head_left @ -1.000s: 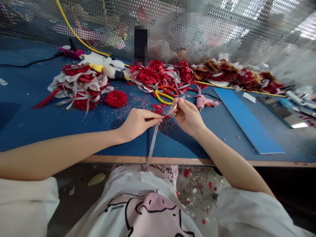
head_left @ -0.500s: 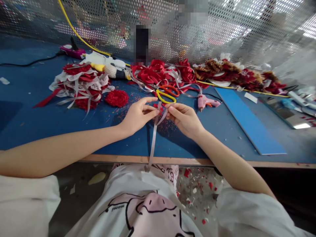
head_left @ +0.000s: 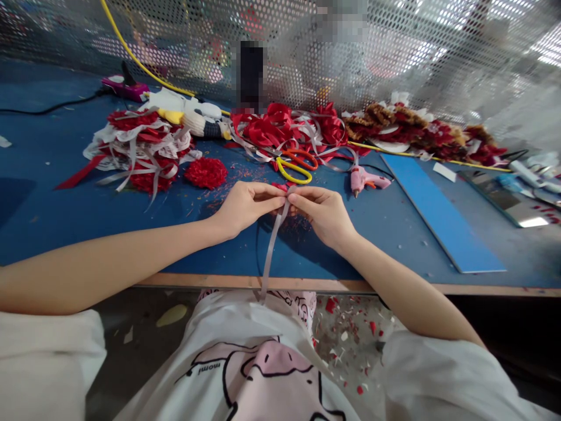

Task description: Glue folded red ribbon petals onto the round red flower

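Note:
A narrow pale grey ribbon (head_left: pixel 272 245) hangs from between my hands, over the table's front edge to my lap. My left hand (head_left: pixel 243 209) pinches it between thumb and fingers. My right hand (head_left: pixel 326 213) pinches the ribbon from the other side, its fingertips meeting the left ones. A bit of red material (head_left: pixel 280 186) shows at the fingertips; its shape is mostly hidden. Just beyond the hands lie scissors (head_left: pixel 293 173) with one yellow and one orange handle loop.
A red ruffled rosette (head_left: pixel 205 173) and a pile of red and white ribbon pieces (head_left: pixel 144 152) lie left. Red ribbon (head_left: pixel 272 128) heaps at the back. To the right are a pink glue gun (head_left: pixel 368 180) and a blue board (head_left: pixel 438 210). A perforated metal screen (head_left: pixel 175 52) stands behind.
My hands have come together, fingertips touching. The ribbon's loose loop between them has been drawn in and is now pinched from both sides.

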A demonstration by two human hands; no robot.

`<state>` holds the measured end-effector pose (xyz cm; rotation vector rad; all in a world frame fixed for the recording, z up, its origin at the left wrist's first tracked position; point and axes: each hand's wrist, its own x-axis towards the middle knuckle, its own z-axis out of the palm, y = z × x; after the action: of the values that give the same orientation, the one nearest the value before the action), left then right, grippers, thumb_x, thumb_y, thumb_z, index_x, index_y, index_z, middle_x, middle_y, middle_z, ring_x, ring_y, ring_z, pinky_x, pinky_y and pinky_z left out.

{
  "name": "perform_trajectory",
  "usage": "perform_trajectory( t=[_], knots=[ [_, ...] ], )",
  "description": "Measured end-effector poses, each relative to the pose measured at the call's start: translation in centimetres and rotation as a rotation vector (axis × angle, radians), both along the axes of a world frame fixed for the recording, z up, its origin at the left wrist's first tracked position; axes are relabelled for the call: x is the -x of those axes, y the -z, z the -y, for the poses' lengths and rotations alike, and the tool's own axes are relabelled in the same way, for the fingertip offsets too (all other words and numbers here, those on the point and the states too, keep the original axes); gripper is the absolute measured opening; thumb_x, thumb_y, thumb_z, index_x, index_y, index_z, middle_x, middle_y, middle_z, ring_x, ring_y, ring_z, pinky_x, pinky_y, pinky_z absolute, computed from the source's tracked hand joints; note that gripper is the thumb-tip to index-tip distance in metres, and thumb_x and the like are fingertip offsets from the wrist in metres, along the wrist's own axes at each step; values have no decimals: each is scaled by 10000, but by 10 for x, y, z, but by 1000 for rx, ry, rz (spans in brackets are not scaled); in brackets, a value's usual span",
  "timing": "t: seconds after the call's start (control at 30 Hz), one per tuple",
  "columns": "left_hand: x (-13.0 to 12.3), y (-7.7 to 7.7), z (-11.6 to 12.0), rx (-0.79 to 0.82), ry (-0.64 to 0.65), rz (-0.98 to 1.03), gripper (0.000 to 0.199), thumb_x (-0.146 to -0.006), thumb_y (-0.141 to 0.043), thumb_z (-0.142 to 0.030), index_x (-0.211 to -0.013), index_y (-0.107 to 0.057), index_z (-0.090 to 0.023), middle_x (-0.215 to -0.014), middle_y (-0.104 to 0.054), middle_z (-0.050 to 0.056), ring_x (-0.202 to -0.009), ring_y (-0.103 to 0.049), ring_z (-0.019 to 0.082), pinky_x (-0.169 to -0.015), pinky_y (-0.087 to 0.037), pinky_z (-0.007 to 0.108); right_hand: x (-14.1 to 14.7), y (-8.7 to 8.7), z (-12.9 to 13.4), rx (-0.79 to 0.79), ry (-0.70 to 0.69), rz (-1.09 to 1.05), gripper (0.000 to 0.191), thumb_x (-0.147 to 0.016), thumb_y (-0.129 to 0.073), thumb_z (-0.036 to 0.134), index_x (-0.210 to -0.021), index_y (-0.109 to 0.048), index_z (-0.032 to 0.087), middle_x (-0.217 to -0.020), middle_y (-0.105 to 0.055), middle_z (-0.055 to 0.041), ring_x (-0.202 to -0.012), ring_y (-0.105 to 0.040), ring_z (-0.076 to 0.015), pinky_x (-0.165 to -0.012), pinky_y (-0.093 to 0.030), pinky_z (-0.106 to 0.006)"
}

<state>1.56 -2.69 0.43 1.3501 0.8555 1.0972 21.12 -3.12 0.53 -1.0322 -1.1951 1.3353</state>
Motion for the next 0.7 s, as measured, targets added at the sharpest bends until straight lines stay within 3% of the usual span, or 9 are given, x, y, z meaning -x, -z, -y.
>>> perform_trajectory(
  t=[0.23,0.7],
  knots=[
    [0,-2,1,17,-10,-36,343,-716,-951,-390,-948,-863,-154,-887,-846,65,-784,-781,181,-788,-656,295,-1,-2,-1,25,7,-14,293,-598,-1006,384,-772,-829,228,-772,-770,5,-653,-638,-89,-662,-539,-264],
    [3,-7,1,-78,97,-288,233,-812,-862,-407,-890,-859,-188,-853,-843,41,-726,-751,161,-703,-594,253,-2,-9,-1,109,-38,-124,365,-587,-1017,413,-756,-764,212,-708,-690,33,-666,-611,-79,-675,-532,-245]
  ],
)
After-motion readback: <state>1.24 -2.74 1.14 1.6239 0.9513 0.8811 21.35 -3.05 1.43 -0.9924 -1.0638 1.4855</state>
